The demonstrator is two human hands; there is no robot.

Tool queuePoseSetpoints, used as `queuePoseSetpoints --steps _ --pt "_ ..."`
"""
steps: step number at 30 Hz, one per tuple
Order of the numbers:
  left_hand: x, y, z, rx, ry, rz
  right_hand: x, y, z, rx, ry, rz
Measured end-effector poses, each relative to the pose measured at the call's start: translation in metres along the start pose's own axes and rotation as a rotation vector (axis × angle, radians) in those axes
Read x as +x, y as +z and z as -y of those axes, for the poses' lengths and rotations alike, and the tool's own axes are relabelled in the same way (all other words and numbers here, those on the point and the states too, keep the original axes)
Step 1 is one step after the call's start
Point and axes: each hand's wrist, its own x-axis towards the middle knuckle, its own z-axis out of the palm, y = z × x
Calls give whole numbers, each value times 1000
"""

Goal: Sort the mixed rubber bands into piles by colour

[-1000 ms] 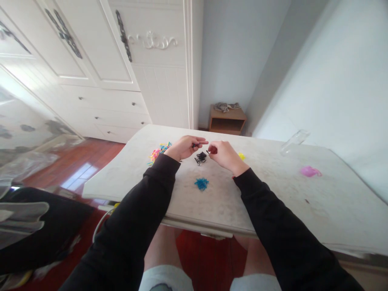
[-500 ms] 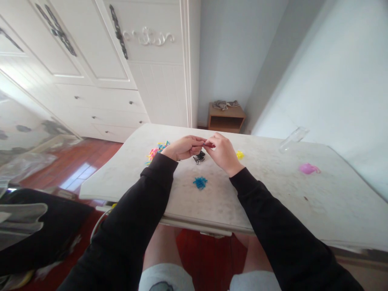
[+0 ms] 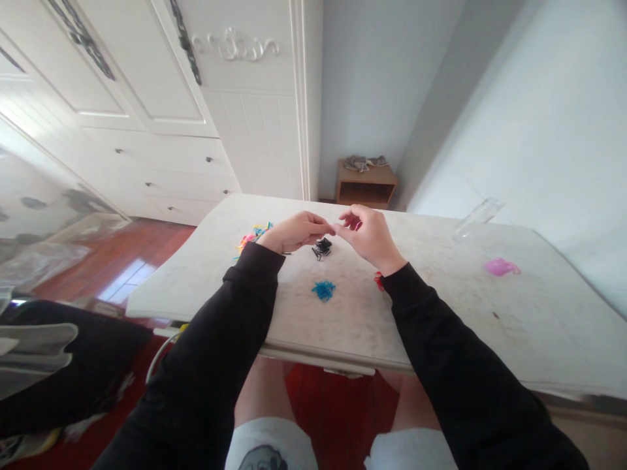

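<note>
Over the table, my left hand (image 3: pixel 304 232) is closed in a pinch, its fingertips meeting the thumb tip of my right hand (image 3: pixel 372 240). What the left fingers hold is too small to make out. My right fingers are curled, and a bit of pink-red shows inside them. Just below the hands lies a small pile of black bands (image 3: pixel 322 249). Closer to me is a pile of blue bands (image 3: pixel 324 290). A mixed multicoloured pile (image 3: pixel 247 241) is partly hidden behind my left wrist. Red pieces (image 3: pixel 379 281) peek out beside my right cuff.
On the right of the white table (image 3: pixel 441 326) are a pink pouch-like item (image 3: pixel 500 266) and a clear plastic cylinder (image 3: pixel 477 220) near the wall. A white wardrobe (image 3: pixel 255 137) and a small wooden stand (image 3: pixel 367 181) stand beyond the far edge.
My right hand has shifted slightly right and its fingers have loosened. The yellow pile is now hidden behind it, while red pieces have come into sight by the cuff. The view has tilted slightly.
</note>
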Motion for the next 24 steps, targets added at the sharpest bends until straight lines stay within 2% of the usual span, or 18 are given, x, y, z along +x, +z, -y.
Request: queuePoseSetpoints --steps 3,5,8,15,24 --pt "-4 -1 2 155 -64 253 1 -6 -1 53 40 -94" --pt "-5 1 5 250 -106 444 1 -7 -2 33 41 -111" --pt "-4 5 8 364 -147 596 1 -5 -3 -21 23 -81" --pt "1 5 8 602 -67 589 -1 -2 -2 -87 -28 -39" --pt "-4 6 5 588 -141 622 -2 -3 0 -95 -45 -35"
